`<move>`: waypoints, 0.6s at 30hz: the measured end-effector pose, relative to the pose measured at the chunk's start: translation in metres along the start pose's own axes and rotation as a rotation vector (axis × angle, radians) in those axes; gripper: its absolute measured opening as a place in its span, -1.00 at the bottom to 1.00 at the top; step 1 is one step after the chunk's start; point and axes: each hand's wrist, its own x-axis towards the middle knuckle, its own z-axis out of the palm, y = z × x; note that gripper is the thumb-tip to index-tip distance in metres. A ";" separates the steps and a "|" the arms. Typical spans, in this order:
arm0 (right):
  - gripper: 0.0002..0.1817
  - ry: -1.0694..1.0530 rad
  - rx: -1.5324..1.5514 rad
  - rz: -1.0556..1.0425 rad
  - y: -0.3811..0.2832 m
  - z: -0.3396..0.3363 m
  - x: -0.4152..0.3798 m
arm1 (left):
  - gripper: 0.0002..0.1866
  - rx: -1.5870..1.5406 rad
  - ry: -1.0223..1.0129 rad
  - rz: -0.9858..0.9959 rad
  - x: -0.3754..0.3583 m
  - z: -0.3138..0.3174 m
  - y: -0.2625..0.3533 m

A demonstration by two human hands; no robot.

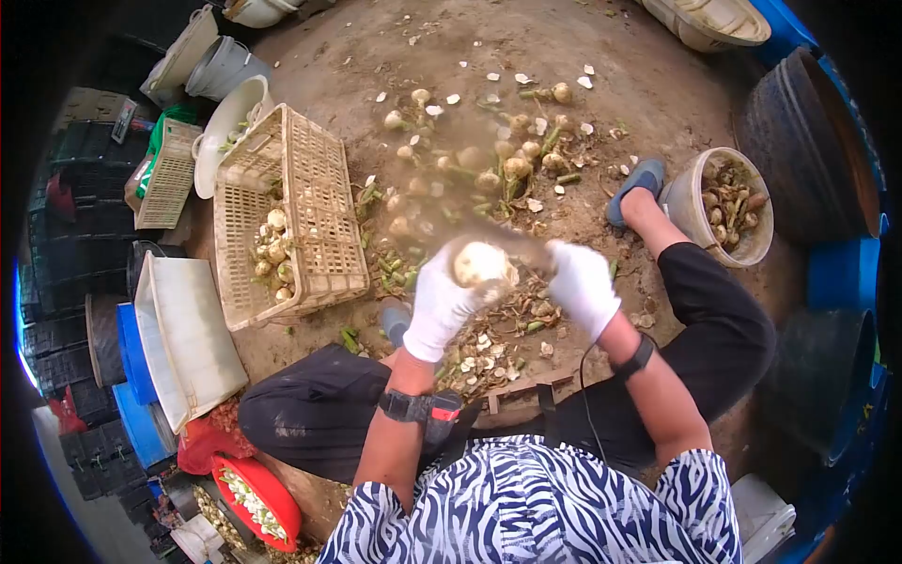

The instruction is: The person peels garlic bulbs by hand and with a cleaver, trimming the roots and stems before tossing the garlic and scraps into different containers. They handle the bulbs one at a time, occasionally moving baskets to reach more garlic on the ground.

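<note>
In a white glove, my left hand (437, 305) is wrapped round a pale, round bulb (481, 264) with a whitish cut-looking face turned up. My right hand (583, 287), gloved too, is closed on a knife (517, 244). Its blade is smeared by motion and reaches left to the bulb's upper edge; the handle is hidden in the fist. On the ground beyond my hands lies a loose pile of bulbs (516, 168) with stems. Trimmings and white scales (484, 352) are scattered below my hands.
Left of the pile, a tilted plastic crate (324, 202) holds several bulbs. A white bucket (671, 202) with bulbs stands by my right foot. At lower left is a red basin (291, 498) of white pieces. Tubs (813, 150) line the right side.
</note>
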 end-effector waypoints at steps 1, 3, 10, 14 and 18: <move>-0.83 -0.002 -0.029 0.158 0.018 0.007 0.002 | -0.25 0.146 0.019 0.038 0.002 -0.002 0.004; -0.85 0.114 -0.003 0.134 0.027 0.009 0.001 | -0.27 -0.203 0.130 -0.089 0.003 -0.003 0.014; -0.85 -0.146 0.716 0.216 -0.021 -0.005 -0.008 | -0.54 -0.910 0.085 -0.160 -0.004 -0.015 -0.032; -0.81 -0.098 0.639 0.160 -0.017 0.011 -0.001 | -0.67 -0.793 0.103 -0.159 0.006 -0.003 -0.061; -0.74 -0.320 0.321 0.196 0.039 0.068 -0.004 | -0.59 -1.374 0.323 -0.064 0.022 -0.038 -0.040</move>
